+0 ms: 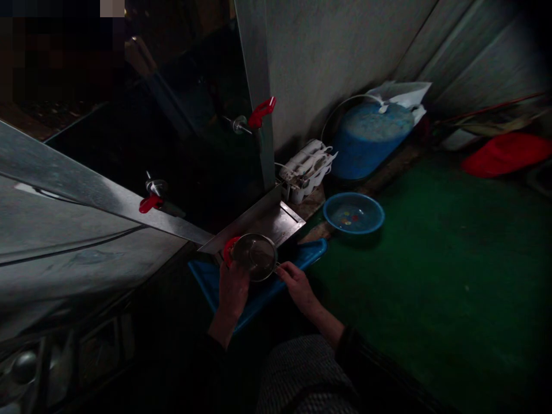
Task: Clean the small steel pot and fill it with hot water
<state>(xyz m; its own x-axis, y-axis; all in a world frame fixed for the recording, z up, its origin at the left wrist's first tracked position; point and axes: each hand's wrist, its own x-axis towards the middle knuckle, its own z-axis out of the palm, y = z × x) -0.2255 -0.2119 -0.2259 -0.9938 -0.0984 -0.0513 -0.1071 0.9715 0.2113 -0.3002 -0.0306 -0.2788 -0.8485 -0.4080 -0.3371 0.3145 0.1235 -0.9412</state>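
Note:
A round, shallow metal pan with a thin handle hangs over the front of a steel drip tray. My right hand is closed, with thumb and fingers pinching the pan's handle at its right side. At the pan's left edge my left hand is closed, its fingertips partly hidden. Just beyond those fingers, a red round-rimmed thing shows partly behind the pan. Whether the left hand grips it or the pan's rim, I cannot tell. A blue plastic tray lies underneath.
Above stands a dark-fronted water dispenser with a red tap and another red tap. A blue basin sits on the green floor. Beyond it are white filter cylinders, a blue drum and a red item.

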